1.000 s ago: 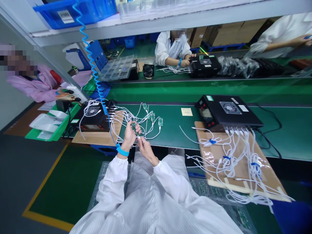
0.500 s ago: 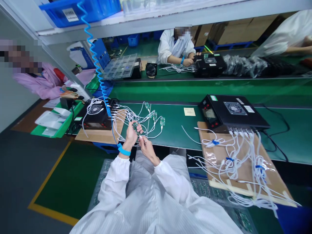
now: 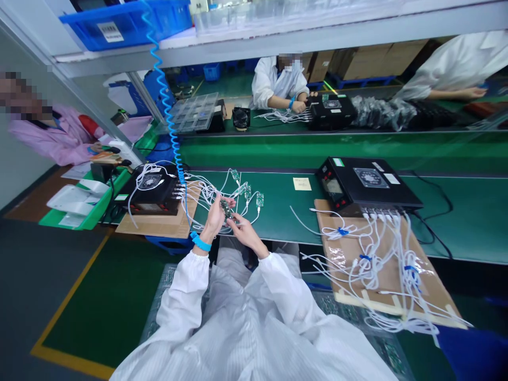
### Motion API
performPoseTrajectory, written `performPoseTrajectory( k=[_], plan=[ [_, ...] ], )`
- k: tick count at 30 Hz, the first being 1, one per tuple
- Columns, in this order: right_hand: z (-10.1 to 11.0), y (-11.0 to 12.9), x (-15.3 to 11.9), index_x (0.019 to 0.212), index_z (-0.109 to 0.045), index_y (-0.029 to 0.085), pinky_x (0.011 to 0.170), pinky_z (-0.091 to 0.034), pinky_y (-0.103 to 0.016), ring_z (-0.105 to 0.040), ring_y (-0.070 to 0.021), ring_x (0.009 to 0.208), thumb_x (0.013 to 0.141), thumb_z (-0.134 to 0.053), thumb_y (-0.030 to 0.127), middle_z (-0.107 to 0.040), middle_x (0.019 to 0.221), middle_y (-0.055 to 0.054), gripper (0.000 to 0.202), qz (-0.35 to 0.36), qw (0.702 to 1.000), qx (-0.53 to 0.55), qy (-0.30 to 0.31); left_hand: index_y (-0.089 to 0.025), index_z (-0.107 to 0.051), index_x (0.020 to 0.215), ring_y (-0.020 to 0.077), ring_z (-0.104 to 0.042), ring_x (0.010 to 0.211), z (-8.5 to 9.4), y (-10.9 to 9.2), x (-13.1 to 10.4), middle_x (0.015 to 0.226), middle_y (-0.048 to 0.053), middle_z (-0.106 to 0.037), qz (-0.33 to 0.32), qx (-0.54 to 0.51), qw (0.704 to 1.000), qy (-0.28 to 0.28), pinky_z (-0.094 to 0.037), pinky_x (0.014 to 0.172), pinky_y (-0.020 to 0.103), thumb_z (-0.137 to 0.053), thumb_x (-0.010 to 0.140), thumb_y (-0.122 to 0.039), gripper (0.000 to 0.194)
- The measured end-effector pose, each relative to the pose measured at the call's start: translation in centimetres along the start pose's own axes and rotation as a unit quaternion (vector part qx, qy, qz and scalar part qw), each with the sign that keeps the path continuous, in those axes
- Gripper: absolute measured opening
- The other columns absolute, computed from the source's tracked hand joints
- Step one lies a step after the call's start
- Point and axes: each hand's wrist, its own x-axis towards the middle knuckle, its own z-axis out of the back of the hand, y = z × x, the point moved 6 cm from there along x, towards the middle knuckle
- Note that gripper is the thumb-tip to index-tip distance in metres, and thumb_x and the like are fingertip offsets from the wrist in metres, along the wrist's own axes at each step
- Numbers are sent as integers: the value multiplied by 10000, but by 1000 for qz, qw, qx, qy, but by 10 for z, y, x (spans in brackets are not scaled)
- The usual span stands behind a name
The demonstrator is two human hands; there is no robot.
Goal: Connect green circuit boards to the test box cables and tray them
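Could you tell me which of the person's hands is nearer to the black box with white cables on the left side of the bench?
Left. The left hand holds a small green board just right of the black box; the right hand lies farther right.

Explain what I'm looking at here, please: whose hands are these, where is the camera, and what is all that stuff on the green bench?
There is no machine at work here: a person in a white coat wears a camera on the head, so the picture looks forward and down at that person's own two hands. The left hand, with a blue wrist strap on a coiled blue cord, has a small green circuit board in its grip. The right hand meets that board from below, seemingly at a thin white cable end; its grip is too small to read. On the green bench lie more small boards on white cables, which run to a black box. A second black box sits to the right, its cables spread over brown cardboard. Other people work at neighbouring benches.
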Motion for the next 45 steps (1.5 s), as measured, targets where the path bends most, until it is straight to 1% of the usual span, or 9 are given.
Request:
performPoseTrajectory(
  k=[3, 6, 11, 18, 23, 30, 36, 41, 45],
  plan=[
    [-1, 0, 4, 1089, -632, 180, 594, -472, -232, -636, -143, 694, 960, -559, 490, -713, 901, -44, 344, 9, 999, 0, 33, -180, -698, 922, 264, -666, 1044, 3, 10, 1, 1049, 129, -733, 19, 101, 994, 29, -514, 928, 380, -417, 928, -781, 664],
    [0, -6, 6, 1026, -593, 192, 469, -417, -234, -514, -112, 489, 953, -538, 546, -659, 723, 5, 366, -41, 997, 49, 36, -194, -703, 1083, 274, -649, 1069, 14, 14, 0, 1082, 124, -727, 32, 215, 973, 79, -504, 923, 391, -284, 940, -804, 754],
    [2, -8, 8, 948, -514, 217, 440, -393, -228, -439, -107, 406, 891, -588, 644, -497, 484, 97, 437, -54, 990, 129, 24, -163, -693, 1001, 201, -637, 827, 26, 15, -13, 840, 48, -692, 45, 341, 914, 215, -525, 813, 333, -603, 890, -649, 506],
    [7, -7, 7, 1052, -601, 186, 477, -414, -225, -517, -106, 488, 825, -706, 613, -594, 612, 54, 495, -48, 987, 147, -50, -157, -628, 1349, 247, -727, 1035, 36, 12, -19, 1174, 134, -751, 45, 330, 909, 249, -567, 965, 398, -749, 844, -515, 630],
    [16, 1, 5, 1055, -684, 166, 804, -590, -338, -711, -195, 835, 774, -770, 586, -748, 1025, -94, 513, -22, 987, 123, -105, -162, -756, 1175, 259, -754, 954, 44, 7, -13, 1050, 128, -788, 14, 322, 921, 219, -597, 937, 410, -839, 765, -461, 514],
    [16, -1, 3, 1161, -722, 149, 944, -571, -409, -718, -268, 1029, 844, -718, 576, -756, 1145, -140, 532, 0, 985, 94, -145, -156, -803, 926, 256, -759, 814, 46, 1, -13, 901, 125, -794, -8, 320, 936, 144, -621, 841, 401, -901, 679, -450, 396],
    [24, -1, 0, 1140, -728, 160, 1071, -501, -413, -635, -274, 1240, 915, -660, 524, -686, 1308, -155, 433, 49, 969, 108, -219, -168, -776, 1047, 232, -750, 811, 52, -8, -13, 948, 109, -753, -57, 313, 942, 108, -603, 740, 334, -818, 773, -488, 423],
    [18, -5, 0, 1152, -670, 155, 964, -558, -399, -709, -256, 1063, 937, -558, 630, -703, 1234, -169, 534, 8, 965, 112, -235, -188, -727, 1178, 146, -651, 690, 49, -21, -17, 908, 63, -693, -115, 302, 944, 72, -533, 637, 255, -729, 870, -459, 410],
    [6, 1, 1, 1282, -590, 181, 948, -564, -384, -712, -234, 1022, 955, -528, 632, -711, 1195, -146, 561, 10, 969, 109, -223, -198, -747, 1134, 165, -643, 738, 34, -21, -23, 876, 59, -699, -97, 301, 945, 81, -491, 616, 238, -721, 882, -454, 360]
  ],
)
